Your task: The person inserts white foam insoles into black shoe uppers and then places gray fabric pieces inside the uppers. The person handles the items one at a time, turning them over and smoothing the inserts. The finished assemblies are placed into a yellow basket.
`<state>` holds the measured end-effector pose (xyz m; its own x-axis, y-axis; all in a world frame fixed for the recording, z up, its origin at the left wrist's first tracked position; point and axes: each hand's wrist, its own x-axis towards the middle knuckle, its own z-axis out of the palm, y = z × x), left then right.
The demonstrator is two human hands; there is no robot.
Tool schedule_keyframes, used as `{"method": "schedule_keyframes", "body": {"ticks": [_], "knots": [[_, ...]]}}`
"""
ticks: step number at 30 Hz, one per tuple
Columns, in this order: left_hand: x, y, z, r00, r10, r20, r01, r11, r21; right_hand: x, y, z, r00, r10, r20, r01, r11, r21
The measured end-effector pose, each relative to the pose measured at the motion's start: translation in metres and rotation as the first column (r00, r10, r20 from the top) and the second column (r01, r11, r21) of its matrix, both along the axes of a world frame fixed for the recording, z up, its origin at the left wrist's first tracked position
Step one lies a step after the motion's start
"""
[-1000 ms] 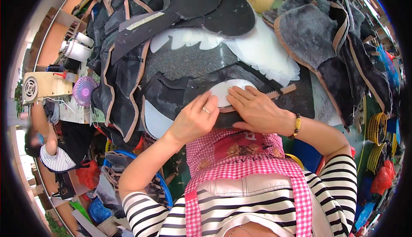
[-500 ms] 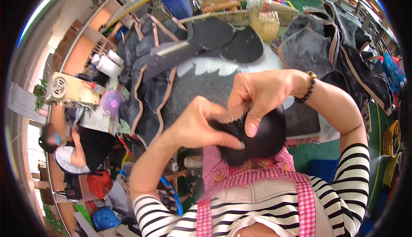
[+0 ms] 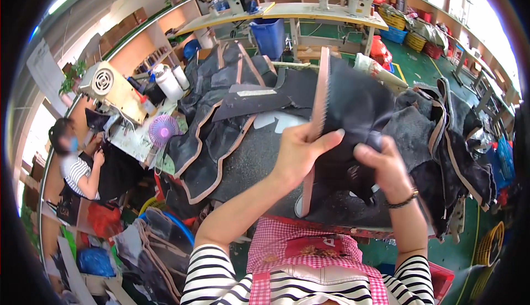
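A black leather piece (image 3: 358, 98) is held up above the dark work table (image 3: 259, 156), its surface smeared by motion. Along its left edge runs a pinkish-tan strip (image 3: 320, 95) with a jagged side. My left hand (image 3: 301, 153) pinches the piece at that strip, thumb pointing right. On the other side my right hand (image 3: 388, 168), blurred and wearing a beaded bracelet, grips the lower part between thumb and fingers. The fingers behind the leather are hidden. Beneath the piece, other dark scraps lie on the table and cannot be told apart.
Dark leather pieces with tan edges (image 3: 201, 153) heap on the left of the table, and more (image 3: 411, 120) on the right. A purple fan (image 3: 163, 130) and a sewing machine (image 3: 107, 89) stand left, beside a seated co-worker (image 3: 83, 167). A blue bin (image 3: 269, 39) stands beyond.
The leather piece was bunched close to my body; now it is spread and raised farther out over the table. My hands have moved apart, and the head view has tilted up.
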<state>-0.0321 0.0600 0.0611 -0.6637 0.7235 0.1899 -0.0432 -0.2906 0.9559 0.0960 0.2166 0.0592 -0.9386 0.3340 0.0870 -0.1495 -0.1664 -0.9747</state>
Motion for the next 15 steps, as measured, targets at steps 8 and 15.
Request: {"method": "schedule_keyframes", "body": {"ticks": [8, 15], "knots": [[-0.173, 0.001, -0.103, 0.031, -0.317, -0.948, -0.816, 0.539, -0.207, 0.063, 0.060, 0.062, 0.993, -0.110, -0.049, 0.116, 0.983, 0.140], [-0.248, 0.026, -0.134, -0.066, -0.336, -0.940, -0.804, 0.575, -0.149, 0.099, 0.069, 0.081, 0.993, -0.009, 0.118, -0.026, 0.956, 0.291]]}}
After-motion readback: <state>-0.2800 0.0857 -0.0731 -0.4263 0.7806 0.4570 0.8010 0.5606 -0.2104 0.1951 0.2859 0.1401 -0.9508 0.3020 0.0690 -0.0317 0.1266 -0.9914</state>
